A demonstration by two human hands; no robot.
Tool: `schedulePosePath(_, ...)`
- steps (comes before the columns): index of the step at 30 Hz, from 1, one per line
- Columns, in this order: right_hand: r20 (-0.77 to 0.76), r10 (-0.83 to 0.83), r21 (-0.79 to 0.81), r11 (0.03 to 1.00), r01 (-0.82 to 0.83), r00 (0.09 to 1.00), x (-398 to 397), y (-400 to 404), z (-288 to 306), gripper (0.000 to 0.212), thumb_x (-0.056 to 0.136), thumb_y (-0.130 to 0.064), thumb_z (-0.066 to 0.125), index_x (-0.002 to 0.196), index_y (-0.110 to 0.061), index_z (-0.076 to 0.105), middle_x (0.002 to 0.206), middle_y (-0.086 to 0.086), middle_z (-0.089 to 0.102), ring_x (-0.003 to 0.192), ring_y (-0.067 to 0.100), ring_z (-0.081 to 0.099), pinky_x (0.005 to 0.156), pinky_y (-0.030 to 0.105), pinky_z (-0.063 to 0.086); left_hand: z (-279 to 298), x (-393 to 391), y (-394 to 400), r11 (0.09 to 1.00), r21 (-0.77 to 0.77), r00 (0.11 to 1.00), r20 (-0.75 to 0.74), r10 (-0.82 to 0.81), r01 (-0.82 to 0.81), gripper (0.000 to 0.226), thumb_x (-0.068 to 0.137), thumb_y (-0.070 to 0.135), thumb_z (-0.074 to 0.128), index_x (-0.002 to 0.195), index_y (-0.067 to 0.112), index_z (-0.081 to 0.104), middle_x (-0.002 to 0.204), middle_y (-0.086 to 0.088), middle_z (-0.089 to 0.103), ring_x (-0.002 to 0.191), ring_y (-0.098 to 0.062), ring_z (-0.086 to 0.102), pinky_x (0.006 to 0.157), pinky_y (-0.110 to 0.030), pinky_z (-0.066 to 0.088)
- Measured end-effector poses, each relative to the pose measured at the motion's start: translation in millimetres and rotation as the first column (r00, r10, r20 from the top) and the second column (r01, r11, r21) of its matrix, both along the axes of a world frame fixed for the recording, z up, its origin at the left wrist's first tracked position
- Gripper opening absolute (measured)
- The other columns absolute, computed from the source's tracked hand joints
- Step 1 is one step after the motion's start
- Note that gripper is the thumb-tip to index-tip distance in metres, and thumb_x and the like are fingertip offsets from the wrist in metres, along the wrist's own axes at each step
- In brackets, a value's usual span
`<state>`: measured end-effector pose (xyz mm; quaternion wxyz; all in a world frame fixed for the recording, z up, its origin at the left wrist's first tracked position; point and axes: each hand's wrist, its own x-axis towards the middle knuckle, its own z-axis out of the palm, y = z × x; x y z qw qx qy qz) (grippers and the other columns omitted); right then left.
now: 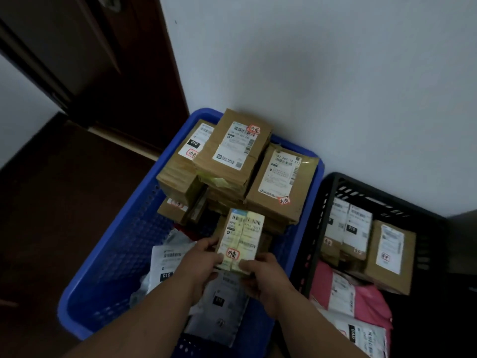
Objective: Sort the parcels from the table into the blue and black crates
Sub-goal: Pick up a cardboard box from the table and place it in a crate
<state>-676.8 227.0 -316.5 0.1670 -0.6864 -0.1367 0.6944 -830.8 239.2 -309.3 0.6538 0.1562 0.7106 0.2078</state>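
Over the blue crate (111,257) I hold a small cardboard parcel (242,236) with a white label and a red stamp. My left hand (204,257) grips its near left corner, and my right hand (260,275) grips its near right edge. Stacked brown parcels (232,153) fill the far half of the blue crate, and grey mailer bags (219,306) lie in its near half. To the right stands the black crate (333,187) with brown boxes (389,257) and a pink mailer bag (366,301).
Both crates stand on the floor against a white wall (335,73). A dark wooden door (103,60) and dark floor (51,189) lie to the left. A grey surface edge (464,241) shows at the far right.
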Motion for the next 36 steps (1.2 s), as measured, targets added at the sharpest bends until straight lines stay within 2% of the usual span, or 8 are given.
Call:
schedulePosePath(6,-0.009,-0.021,0.047,0.999,0.021,1.000,-14.8,9.0,16.7,0.036,0.088,-0.012,0.068,0.117,-0.016,0.049,0.105,0.010,0.068,0.075,0.021,0.064,0.057,0.028,0.052,18.5,-17.4,6.1,0.999,0.029,0.999,-0.012,0.034,-0.034,0.027,0.089,-0.001,0.055,0.112,0.014,0.057,0.101,-0.009,0.069,0.084,-0.020,0.066,0.056,-0.027,0.050)
schedulePosePath(20,-0.087,0.131,0.159,0.980,-0.116,0.988,-146.9,54.3,29.0,0.030,0.091,-0.024,0.067,0.116,-0.017,0.051,0.106,0.008,0.068,0.077,0.019,0.064,0.064,0.030,0.054,37.9,-126.1,20.4,0.915,0.333,0.926,-0.218,0.309,-0.227,0.007,0.094,0.017,0.060,0.099,0.021,0.063,0.102,-0.005,0.070,0.087,-0.022,0.068,0.077,-0.042,0.057)
schedulePosePath(24,-0.127,0.039,0.202,0.979,-0.012,0.991,-172.5,88.0,28.6,0.027,0.093,-0.011,0.062,0.119,-0.011,0.056,0.110,0.011,0.068,0.091,0.023,0.067,0.075,0.033,0.059,38.1,-148.0,55.9,0.923,0.333,0.954,-0.153,0.256,-0.194,0.021,0.093,0.012,0.058,0.108,0.024,0.066,0.107,-0.007,0.070,0.094,-0.024,0.069,0.088,-0.046,0.056)
schedulePosePath(26,-0.177,-0.015,0.189,0.981,0.049,0.984,-180.9,102.6,27.5,0.022,0.093,-0.003,0.058,0.113,-0.011,0.060,0.109,0.011,0.069,0.096,0.026,0.068,0.081,0.037,0.060,35.5,-154.5,72.7,0.932,0.335,0.972,-0.136,0.190,-0.136,0.036,0.092,0.009,0.058,0.123,0.026,0.063,0.107,-0.002,0.070,0.093,-0.018,0.068,0.082,-0.034,0.058)
schedulePosePath(28,-0.176,-0.039,0.175,0.982,0.070,0.984,-186.3,112.8,27.2,0.024,0.092,0.000,0.056,0.109,-0.016,0.062,0.107,0.008,0.069,0.095,0.024,0.067,0.072,0.032,0.059,31.1,-158.2,86.4,0.943,0.332,0.971,-0.221,0.093,-0.015,0.045,0.092,0.011,0.057,0.130,0.036,0.058,0.114,0.002,0.064,0.094,-0.011,0.064,0.077,-0.020,0.054)
schedulePosePath(30,-0.149,-0.054,0.173,0.982,0.080,0.987,-190.2,119.3,24.2,0.031,0.090,0.003,0.055,0.114,-0.016,0.061,0.109,0.007,0.068,0.097,0.024,0.064,0.069,0.031,0.057,26.4,-159.9,97.6,0.953,0.293,0.953,-0.304,0.014,0.080,0.049,0.094,0.019,0.056,0.136,0.043,0.050,0.132,-0.002,0.053,0.103,-0.016,0.059,0.086,-0.027,0.053)
schedulePosePath(34,-0.134,-0.097,0.172,0.978,0.119,0.986,-192.7,127.2,18.5,0.050,0.087,0.005,0.053,0.131,-0.018,0.052,0.110,0.009,0.068,0.098,0.028,0.066,0.081,0.043,0.060,16.6,-156.4,117.2,0.959,0.276,0.983,-0.182,-0.010,0.061,0.051,0.100,0.013,0.046,0.142,0.041,0.043,0.118,-0.006,0.065,0.069,-0.007,0.058,0.055,-0.021,0.048)
schedulePosePath(36,-0.196,-0.181,0.183,0.959,0.217,0.964,-191.4,130.9,18.0,0.062,0.083,0.010,0.048,0.137,-0.019,0.043,0.109,0.013,0.068,0.095,0.030,0.069,0.072,0.043,0.061,14.2,-153.5,127.7,0.962,0.269,0.990,-0.140,-0.016,0.054,0.053,0.100,0.009,0.043,0.145,0.036,0.040,0.116,-0.009,0.067,0.071,-0.010,0.063,0.050,-0.020,0.049)
